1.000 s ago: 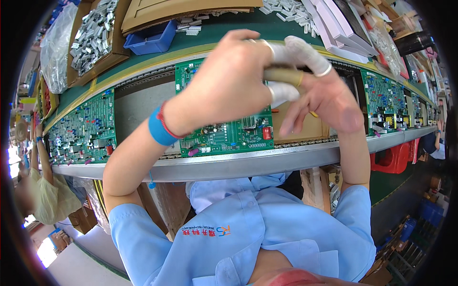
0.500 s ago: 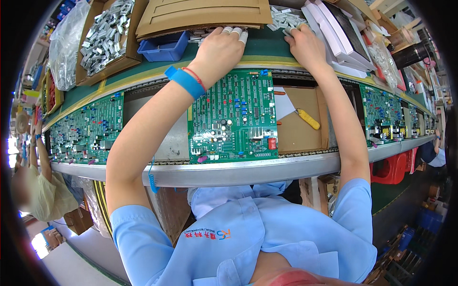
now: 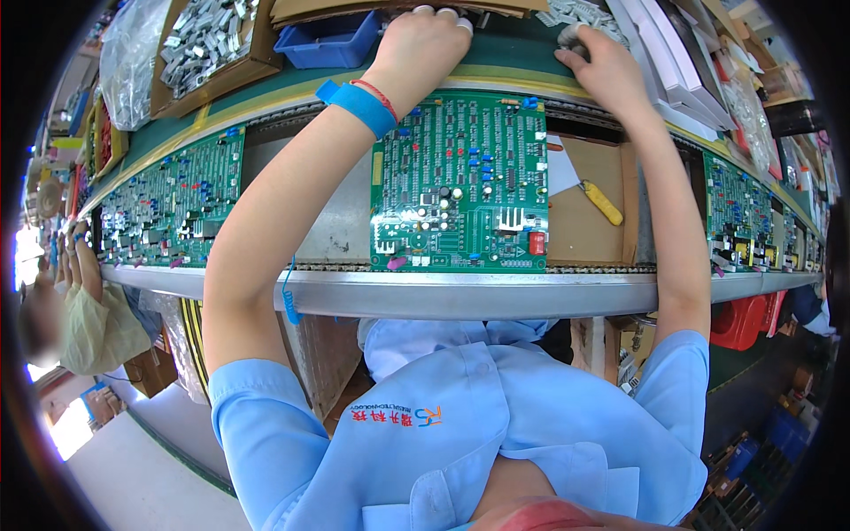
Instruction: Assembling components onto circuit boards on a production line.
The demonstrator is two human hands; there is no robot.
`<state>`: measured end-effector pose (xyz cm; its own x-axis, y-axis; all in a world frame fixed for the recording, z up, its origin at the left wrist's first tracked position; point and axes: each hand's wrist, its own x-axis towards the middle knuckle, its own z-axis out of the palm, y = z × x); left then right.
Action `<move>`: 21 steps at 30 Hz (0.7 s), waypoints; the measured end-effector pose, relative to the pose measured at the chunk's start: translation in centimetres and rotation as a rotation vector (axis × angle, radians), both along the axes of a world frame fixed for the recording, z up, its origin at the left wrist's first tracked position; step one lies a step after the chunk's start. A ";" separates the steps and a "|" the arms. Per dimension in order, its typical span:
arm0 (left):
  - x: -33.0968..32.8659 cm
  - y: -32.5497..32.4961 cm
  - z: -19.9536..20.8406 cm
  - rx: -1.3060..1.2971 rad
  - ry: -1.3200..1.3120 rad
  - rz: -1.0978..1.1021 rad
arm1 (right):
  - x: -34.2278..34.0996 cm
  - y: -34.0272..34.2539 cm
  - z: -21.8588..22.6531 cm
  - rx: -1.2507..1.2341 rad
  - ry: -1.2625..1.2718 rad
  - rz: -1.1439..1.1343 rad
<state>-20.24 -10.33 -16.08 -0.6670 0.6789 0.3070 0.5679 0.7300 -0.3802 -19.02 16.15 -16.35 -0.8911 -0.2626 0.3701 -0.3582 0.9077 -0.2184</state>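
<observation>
We cannot tell either grip's state: left hand by cardboard, right hand by metal parts. Nearer us lies 1 circuit board.

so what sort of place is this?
Probably an electronics assembly line: green circuit boards sit spaced out along a metal rail, and a box of small grey parts stands beyond it.

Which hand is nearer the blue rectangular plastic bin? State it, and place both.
Left. The left hand is just right of the bin; the right hand is farther right, near loose silvery finned pieces.
</observation>
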 end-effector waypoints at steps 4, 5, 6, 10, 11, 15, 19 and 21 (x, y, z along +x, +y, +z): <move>0.8 0.4 2.5 -0.054 -0.065 -0.044 | -1.1 1.9 -0.7 -0.199 -0.156 0.132; 0.6 0.2 2.8 -0.061 -0.062 -0.070 | -1.8 2.4 -1.5 -0.227 -0.136 0.152; 0.7 0.2 3.6 -0.077 -0.060 -0.096 | -1.9 2.0 -1.6 -0.228 -0.141 0.163; 0.4 -0.3 3.6 -0.044 -0.056 -0.141 | -1.4 0.6 -1.0 0.078 0.123 0.065; 0.3 -0.4 3.7 -0.032 -0.086 -0.147 | -1.0 0.1 -0.7 0.108 0.130 0.058; 1.0 -1.6 4.3 0.081 -0.176 -0.086 | 2.6 -4.7 3.0 -0.090 0.134 0.219; 2.5 -2.4 6.0 0.396 -0.244 -0.091 | 5.0 -9.1 4.4 -0.081 0.088 0.351; 5.1 -3.2 8.4 0.524 -0.189 -0.167 | 5.3 -10.8 4.2 -0.016 0.093 0.343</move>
